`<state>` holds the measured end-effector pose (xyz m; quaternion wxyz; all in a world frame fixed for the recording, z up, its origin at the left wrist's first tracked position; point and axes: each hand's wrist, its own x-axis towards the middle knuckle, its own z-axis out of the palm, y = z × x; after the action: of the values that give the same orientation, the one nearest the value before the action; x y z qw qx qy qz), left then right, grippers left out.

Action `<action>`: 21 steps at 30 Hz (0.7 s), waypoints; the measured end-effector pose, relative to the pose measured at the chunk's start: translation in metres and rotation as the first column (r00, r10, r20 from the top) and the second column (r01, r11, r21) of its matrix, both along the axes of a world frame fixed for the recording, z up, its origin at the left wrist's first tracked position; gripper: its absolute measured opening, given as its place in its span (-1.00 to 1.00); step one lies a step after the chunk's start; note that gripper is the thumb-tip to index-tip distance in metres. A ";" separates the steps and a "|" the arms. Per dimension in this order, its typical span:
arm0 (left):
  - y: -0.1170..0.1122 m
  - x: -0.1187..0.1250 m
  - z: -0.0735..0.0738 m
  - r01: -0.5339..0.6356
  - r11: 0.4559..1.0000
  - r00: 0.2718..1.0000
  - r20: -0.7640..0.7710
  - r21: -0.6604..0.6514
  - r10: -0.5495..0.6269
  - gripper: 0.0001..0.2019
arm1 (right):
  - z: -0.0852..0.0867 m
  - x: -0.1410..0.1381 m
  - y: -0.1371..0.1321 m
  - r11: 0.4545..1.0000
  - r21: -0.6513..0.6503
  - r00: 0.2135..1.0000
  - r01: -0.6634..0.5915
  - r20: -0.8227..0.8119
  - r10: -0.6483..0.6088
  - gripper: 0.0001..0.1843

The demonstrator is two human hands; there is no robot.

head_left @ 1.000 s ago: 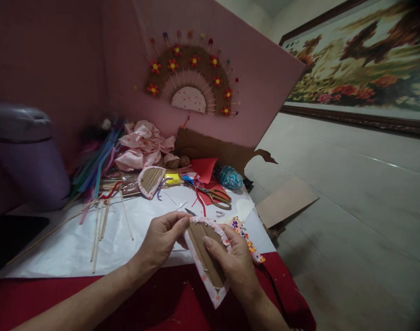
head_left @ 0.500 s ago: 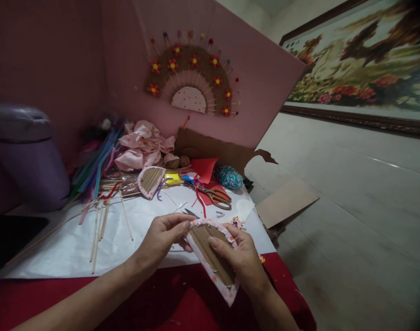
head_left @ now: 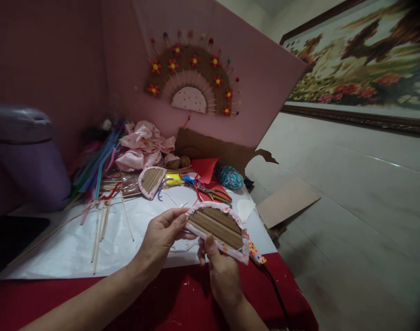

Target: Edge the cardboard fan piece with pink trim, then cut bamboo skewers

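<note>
Both hands hold a half-round cardboard piece (head_left: 217, 226), its brown ribbed back facing me and pink dotted fabric folded over its rim. My left hand (head_left: 165, 234) pinches its left corner between thumb and fingers. My right hand (head_left: 222, 271) grips the straight lower edge, thumb in front and the other fingers partly hidden behind. A second fabric-edged cardboard half-round (head_left: 151, 181) lies farther back on the white sheet (head_left: 58, 253). Just beyond the held piece are scissors (head_left: 217, 195) with dark handles. Something flower-patterned (head_left: 255, 250) shows at the piece's right end.
Thin wooden sticks (head_left: 105, 220) lie at left near a purple container (head_left: 32, 161). Behind are crumpled pink fabric (head_left: 144, 142), a blue yarn ball (head_left: 230, 177) and brown cardboard (head_left: 213, 147). A pink board (head_left: 258, 73) with a flowered arch (head_left: 203, 59) stands at the back.
The held half-round has turned so its straight edge lies flatter, its right end rising. My right hand has moved from its right side down to the lower edge; my left keeps its corner.
</note>
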<state>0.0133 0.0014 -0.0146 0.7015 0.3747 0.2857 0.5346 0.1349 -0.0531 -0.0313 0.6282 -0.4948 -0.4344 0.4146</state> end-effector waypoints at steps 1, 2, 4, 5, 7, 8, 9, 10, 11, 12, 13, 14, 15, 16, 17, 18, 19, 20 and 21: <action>0.000 0.000 0.000 0.019 1.000 1.000 0.015 0.008 -0.019 -0.73 | 0.002 -0.003 0.004 0.999 0.026 0.995 0.037 -0.094 -0.035 -0.67; -0.001 -0.001 0.001 0.035 0.999 0.999 0.026 0.016 -0.035 -0.74 | 0.004 -0.006 0.007 0.997 0.042 0.983 0.069 -0.173 -0.060 -0.71; 0.000 -0.003 0.003 0.051 0.999 0.998 0.034 0.018 -0.052 -0.76 | 0.008 -0.008 0.011 0.996 0.056 0.965 0.069 -0.258 -0.052 -0.76; 0.000 -0.004 0.003 0.055 0.998 0.998 0.030 0.016 -0.056 -0.76 | 0.010 -0.009 0.012 0.996 0.061 0.961 0.058 -0.272 -0.039 -0.77; 0.000 -0.005 0.004 0.071 0.997 0.997 0.005 0.023 -0.071 -0.78 | 0.013 -0.007 0.011 0.997 0.058 0.957 0.046 -0.287 -0.027 -0.78; -0.001 -0.006 0.004 0.081 0.996 0.997 -0.010 0.035 -0.081 -0.78 | 0.015 -0.006 0.010 0.998 0.051 0.956 0.040 -0.294 -0.023 -0.78; -0.001 -0.006 0.004 0.092 0.994 0.996 -0.023 0.050 -0.091 -0.77 | 0.016 -0.004 0.010 0.999 0.042 0.954 0.035 -0.299 -0.021 -0.79; -0.002 -0.006 0.004 0.103 0.993 0.994 -0.035 0.063 -0.101 -0.77 | 0.017 -0.003 0.009 0.999 0.034 0.953 0.033 -0.302 -0.022 -0.79; -0.003 -0.006 0.004 0.109 0.991 0.993 -0.044 0.073 -0.106 -0.77 | 0.019 -0.002 0.009 0.999 0.029 0.953 0.032 -0.302 -0.022 -0.79; -0.003 -0.006 0.005 0.112 0.990 0.993 -0.051 0.080 -0.108 -0.77 | 0.020 -0.001 0.009 0.999 0.030 0.954 0.032 -0.299 -0.022 -0.79; -0.004 -0.006 0.005 0.113 0.990 0.992 -0.059 0.086 -0.108 -0.77 | 0.021 0.000 0.009 0.999 0.035 0.956 0.036 -0.293 -0.024 -0.79; -0.005 -0.007 0.005 0.114 0.989 0.992 -0.066 0.090 -0.108 -0.76 | 0.022 0.000 0.010 0.998 0.043 0.958 0.039 -0.287 -0.025 -0.79; -0.005 -0.007 0.005 0.115 0.989 0.992 -0.072 0.094 -0.108 -0.76 | 0.022 0.000 0.010 0.998 0.051 0.959 0.037 -0.281 -0.021 -0.79; -0.005 -0.007 0.005 0.116 0.989 0.991 -0.075 0.094 -0.109 -0.75 | 0.022 0.000 0.011 0.998 0.059 0.960 0.033 -0.279 -0.015 -0.79; -0.005 -0.007 0.005 0.117 0.989 0.991 -0.076 0.091 -0.110 -0.75 | 0.022 0.000 0.011 0.997 0.069 0.960 0.027 -0.281 -0.007 -0.79; -0.005 -0.007 0.004 0.118 0.989 0.991 -0.076 0.089 -0.111 -0.75 | 0.021 -0.001 0.011 0.997 0.077 0.958 0.021 -0.285 0.002 -0.79; -0.004 -0.007 0.004 0.115 0.989 0.991 -0.077 0.090 -0.108 -0.75 | 0.019 -0.002 0.012 0.997 0.076 0.956 0.014 -0.292 0.009 -0.79; -0.004 -0.006 0.004 0.109 0.990 0.992 -0.081 0.091 -0.101 -0.75 | 0.018 -0.003 0.012 0.997 0.070 0.953 0.012 -0.302 0.010 -0.79; -0.003 -0.006 0.003 0.098 0.991 0.992 -0.089 0.090 -0.090 -0.75 | 0.017 -0.003 0.012 0.998 0.060 0.950 0.012 -0.313 0.008 -0.78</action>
<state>0.0073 -0.0016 -0.0111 0.6946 0.4429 0.2716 0.4975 0.1314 -0.0411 -0.0147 0.7044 -0.4038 -0.3412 0.4736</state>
